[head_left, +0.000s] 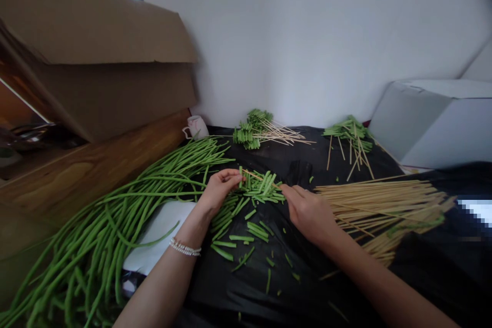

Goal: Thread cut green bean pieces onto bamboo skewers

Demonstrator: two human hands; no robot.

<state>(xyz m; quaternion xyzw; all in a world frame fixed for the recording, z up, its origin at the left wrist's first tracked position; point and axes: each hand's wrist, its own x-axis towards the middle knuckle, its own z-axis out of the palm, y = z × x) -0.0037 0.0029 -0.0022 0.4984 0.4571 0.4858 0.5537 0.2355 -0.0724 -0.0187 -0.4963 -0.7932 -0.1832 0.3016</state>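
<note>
My left hand (pixel 225 188) pinches a short cut piece of green bean (pixel 241 176) upright between thumb and fingers. My right hand (pixel 309 212) is closed round a thin wooden skewer (pixel 261 178), whose far end reaches the bean piece. Whether the tip has gone through the piece, I cannot tell. Below the skewer lies a heap of cut bean pieces (pixel 265 192), with more pieces scattered toward me on the black plastic sheet (pixel 238 292). To the right of my right hand spreads a pile of bare skewers (pixel 380 200).
Long whole beans (pixel 115 225) cover the left side, partly over a white board-like surface (pixel 157 238). Threaded skewers (pixel 251 130) lie at the back, with another bunch (pixel 351 133) farther right. A white mug (pixel 197 127), a cardboard box (pixel 126 77) and a white box (pixel 434 118) stand around.
</note>
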